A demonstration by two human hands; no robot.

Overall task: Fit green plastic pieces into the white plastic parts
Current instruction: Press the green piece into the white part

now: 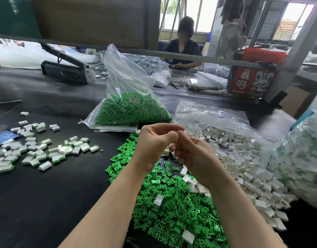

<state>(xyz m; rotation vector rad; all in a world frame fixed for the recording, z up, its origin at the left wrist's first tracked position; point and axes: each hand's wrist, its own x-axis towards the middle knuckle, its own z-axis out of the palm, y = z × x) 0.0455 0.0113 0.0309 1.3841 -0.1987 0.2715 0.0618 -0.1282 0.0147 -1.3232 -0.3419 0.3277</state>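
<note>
A black worktable (52,190) in a workshop, with a second person (183,49) seated across it at twelve o'clock by the windows. Over its middle the left hand (154,145) and right hand (195,158) meet fingertip to fingertip. The left hand's curled fingers pinch a small green piece (177,131) at their tips; a white part (166,152) shows just beneath, between the two hands, and which hand holds it is hard to tell. The right hand's fingers are curled inward against the left's, probably round that white part. Below the hands, toward six o'clock, lies a heap of loose green pieces (172,208) with a few white ones on it. At three o'clock a pile of white parts (247,169) spills from a clear bag (211,115). At twelve o'clock stands a bag of green pieces (129,108). At nine o'clock lie finished white parts with green ends (39,149).
</note>
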